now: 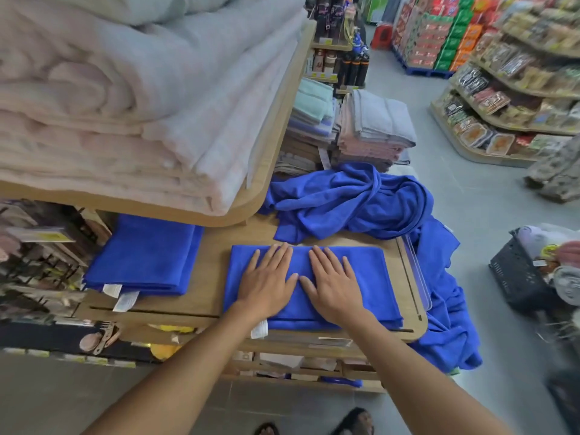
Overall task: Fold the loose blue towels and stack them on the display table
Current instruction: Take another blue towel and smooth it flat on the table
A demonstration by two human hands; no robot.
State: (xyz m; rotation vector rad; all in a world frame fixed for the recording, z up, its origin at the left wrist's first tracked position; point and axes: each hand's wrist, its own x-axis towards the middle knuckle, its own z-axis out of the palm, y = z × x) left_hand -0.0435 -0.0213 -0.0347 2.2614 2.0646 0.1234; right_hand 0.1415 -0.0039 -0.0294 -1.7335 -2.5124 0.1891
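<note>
single head-worn wide-angle view, steeply down and forward, close over the display table (213, 265)

white towel tags (125, 296), shelf price labels (51, 236), no text legible

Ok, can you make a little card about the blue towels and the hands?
left hand: flat, pressing the folded blue towel
right hand: flat beside it, pressing the same towel
folded blue towel: lies on the display table
blue towel stack: on the table, left of the hands
loose blue towels: heaped behind, some hanging off the right edge
</note>
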